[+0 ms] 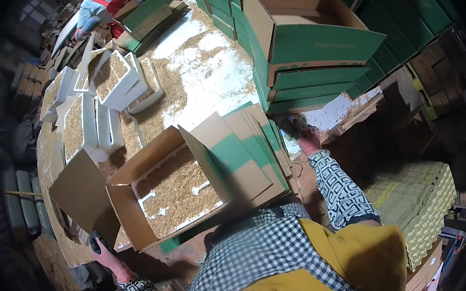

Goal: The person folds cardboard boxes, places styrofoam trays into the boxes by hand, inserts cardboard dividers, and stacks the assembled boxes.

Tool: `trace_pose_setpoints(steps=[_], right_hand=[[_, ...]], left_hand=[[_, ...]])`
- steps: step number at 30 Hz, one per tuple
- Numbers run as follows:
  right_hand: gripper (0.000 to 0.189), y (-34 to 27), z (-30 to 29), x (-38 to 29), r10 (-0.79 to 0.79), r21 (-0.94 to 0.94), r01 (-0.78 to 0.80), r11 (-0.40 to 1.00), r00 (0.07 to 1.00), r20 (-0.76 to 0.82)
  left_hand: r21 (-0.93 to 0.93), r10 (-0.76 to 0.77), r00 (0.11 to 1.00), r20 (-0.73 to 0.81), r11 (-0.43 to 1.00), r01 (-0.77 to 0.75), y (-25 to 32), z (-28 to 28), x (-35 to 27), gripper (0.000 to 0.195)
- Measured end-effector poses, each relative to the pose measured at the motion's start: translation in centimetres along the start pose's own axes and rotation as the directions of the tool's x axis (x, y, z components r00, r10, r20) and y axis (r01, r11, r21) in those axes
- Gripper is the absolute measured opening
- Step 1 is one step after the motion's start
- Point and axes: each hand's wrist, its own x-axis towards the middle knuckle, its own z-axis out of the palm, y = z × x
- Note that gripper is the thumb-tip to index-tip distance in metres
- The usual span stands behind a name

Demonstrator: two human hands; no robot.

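Note:
My left hand, in a pink glove with dark fingertips, grips the lower edge of a brown cardboard panel. That panel stands tilted beside an open cardboard box; whether the two are joined cannot be told. Inside the box is a white foam container, filled with tan shavings or husks. My right hand, gloved alike, reaches down beside the stacked green boxes. Its fingers are in shadow around something small, and what it is stays unclear. Flat green-and-brown cardboard sheets lie between the open box and my right hand.
Foam containers of shavings crowd the table's left side. An open green box tops a stack at right. Molded-pulp egg trays are piled by my right elbow. Across the table, a person in gloves handles another box.

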Motion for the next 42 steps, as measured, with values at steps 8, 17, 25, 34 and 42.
trace_pose_setpoints(steps=[8,17,25,34,42], right_hand=[[0.029,-4.5,-3.2,-0.1,0.126,0.219,-0.105,0.97,0.989,-0.082],[0.033,-1.3,-3.7,0.7,0.288,0.41,-0.178,0.895,0.931,-0.225],[0.058,-2.9,-5.0,-0.1,0.625,0.056,-0.624,0.779,0.769,-0.131],[0.057,-28.6,-25.0,-3.4,-0.437,0.999,-0.036,0.039,0.898,0.05],[0.074,-38.3,-21.2,-3.1,-0.85,-0.091,0.906,0.414,0.42,0.318]], left_hand=[[0.028,0.042,0.999,0.013,0.999,-0.042,-3.3,-2.4,-0.1,0.027],[-0.32,-0.137,0.975,0.174,0.928,0.188,-1.2,0.3,0.2,0.028],[-0.303,-0.128,0.971,0.2,0.935,0.185,-1.8,1.2,1.2,0.029],[-0.352,0.007,0.999,-0.032,0.936,-0.017,0.8,0.3,0.2,0.031],[0.078,0.677,0.718,0.162,0.717,-0.693,13.1,4.2,-1.5,0.038]])
